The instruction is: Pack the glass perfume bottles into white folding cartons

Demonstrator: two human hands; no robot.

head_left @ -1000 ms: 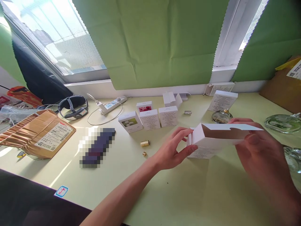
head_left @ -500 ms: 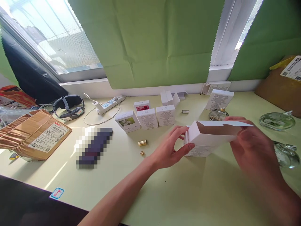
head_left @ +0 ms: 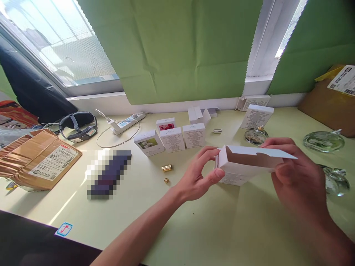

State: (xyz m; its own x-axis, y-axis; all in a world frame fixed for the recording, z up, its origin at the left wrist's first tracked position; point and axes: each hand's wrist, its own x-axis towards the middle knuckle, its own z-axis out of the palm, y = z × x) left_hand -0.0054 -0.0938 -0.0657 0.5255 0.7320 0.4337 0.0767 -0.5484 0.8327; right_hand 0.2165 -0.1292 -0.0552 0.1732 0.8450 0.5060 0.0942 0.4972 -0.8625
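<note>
From the head camera, I see my left hand (head_left: 198,175) pinching the near end of the white box (head_left: 244,168), thumb underneath and fingers curled over the end flaps, while my right hand (head_left: 298,173) grips the far end, fingers wrapped round the side below the long open flap. The box is held just above the pale green table (head_left: 208,229), lying on its side with its top open. Compared with a second ago, the box has drifted slightly left and lower in view and my left fingers have closed in tighter on the end; the long flap stands as open as before. I judge the end is being folded shut, not yet done. Behind the box stand three small boxes (head_left: 172,138), a gold cap (head_left: 166,168) lies near them, and a round glass bottle (head_left: 255,135) sits just beyond my right fingers.
</note>
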